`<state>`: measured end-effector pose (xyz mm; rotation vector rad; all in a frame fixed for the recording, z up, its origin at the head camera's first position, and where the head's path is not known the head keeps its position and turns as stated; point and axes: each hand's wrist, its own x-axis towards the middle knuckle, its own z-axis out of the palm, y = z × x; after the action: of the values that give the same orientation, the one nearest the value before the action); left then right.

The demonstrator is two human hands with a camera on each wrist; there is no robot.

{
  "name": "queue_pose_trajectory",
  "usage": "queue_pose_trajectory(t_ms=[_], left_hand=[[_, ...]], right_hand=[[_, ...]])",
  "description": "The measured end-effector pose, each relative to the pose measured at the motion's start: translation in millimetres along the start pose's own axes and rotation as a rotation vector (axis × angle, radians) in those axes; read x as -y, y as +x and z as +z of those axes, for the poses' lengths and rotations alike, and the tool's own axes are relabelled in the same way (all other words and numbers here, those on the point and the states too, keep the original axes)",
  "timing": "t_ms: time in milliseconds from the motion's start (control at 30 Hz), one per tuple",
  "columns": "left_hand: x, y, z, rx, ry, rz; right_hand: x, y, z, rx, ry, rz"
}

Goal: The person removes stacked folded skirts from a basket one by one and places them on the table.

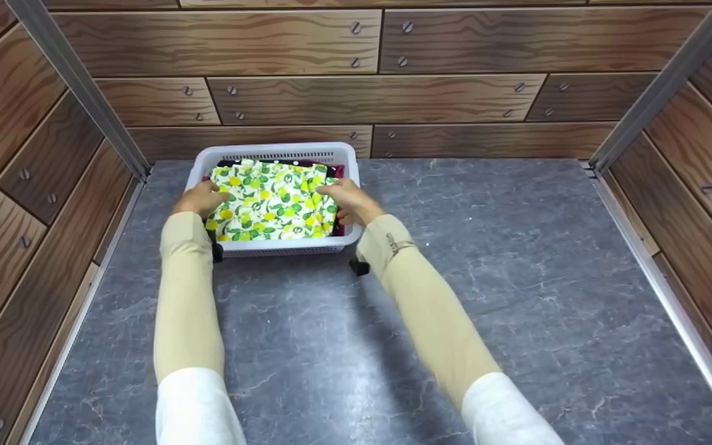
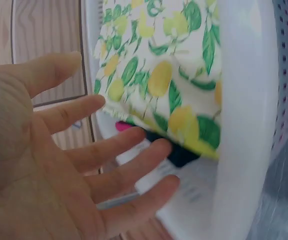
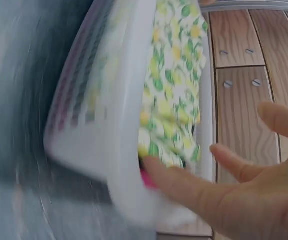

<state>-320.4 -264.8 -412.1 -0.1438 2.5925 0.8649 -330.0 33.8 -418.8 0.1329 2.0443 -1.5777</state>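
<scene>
A folded white cloth with a yellow lemon and green leaf print [image 1: 269, 201] lies on top inside a white plastic basket [image 1: 282, 246]. Dark and magenta fabric [image 1: 340, 173] shows beneath its edges. At the basket's left end is my left hand [image 1: 200, 198]; its fingers [image 2: 129, 142] are spread and fairly straight beside the cloth's edge in the left wrist view. My right hand [image 1: 353, 201] is over the right end, fingers apart, one fingertip near the cloth's corner in the right wrist view. Whether either hand touches the cloth I cannot tell.
The basket stands on a grey marbled tabletop [image 1: 504, 259], near the back wall of wood-print panels [image 1: 294, 99]. Similar panels close in the left and right sides, with metal posts [image 1: 659, 93] at the corners.
</scene>
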Motion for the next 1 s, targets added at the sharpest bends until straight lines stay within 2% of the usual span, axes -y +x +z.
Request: queue_pose_trajectory(t_ms=[167,300,367,500,600,700,800,1000], left_hand=[[0.7,7.0,8.2,0.033,-0.07,-0.026],[0.3,12.1,17.2,0.021,-0.121,-0.027],[0.3,14.4,21.0,0.017,-0.14,-0.014],[2.4,17.9,24.3,0.018,-0.176,0.005],[4.8,20.2,25.5,0.021,-0.192,0.01],[5.3,21.6,26.0,0.021,-0.205,0.016],[5.8,22.6,27.3,0.006,-0.216,0.018],[11.8,22.3,29.8,-0.042,-0.199,0.025]], right_hand=[[-7,3.7,13,0.003,0.074,0.064],[-17,8.7,21,-0.023,0.061,0.025],[-22,12.1,25,-0.048,0.013,-0.023],[-26,18.6,32,-0.125,-0.161,-0.137],[-28,22.6,35,-0.174,-0.273,-0.17],[-28,24.2,35,-0.186,-0.328,-0.18],[-29,21.7,34,-0.155,-0.303,-0.194],[-31,18.1,32,-0.021,-0.115,-0.175]])
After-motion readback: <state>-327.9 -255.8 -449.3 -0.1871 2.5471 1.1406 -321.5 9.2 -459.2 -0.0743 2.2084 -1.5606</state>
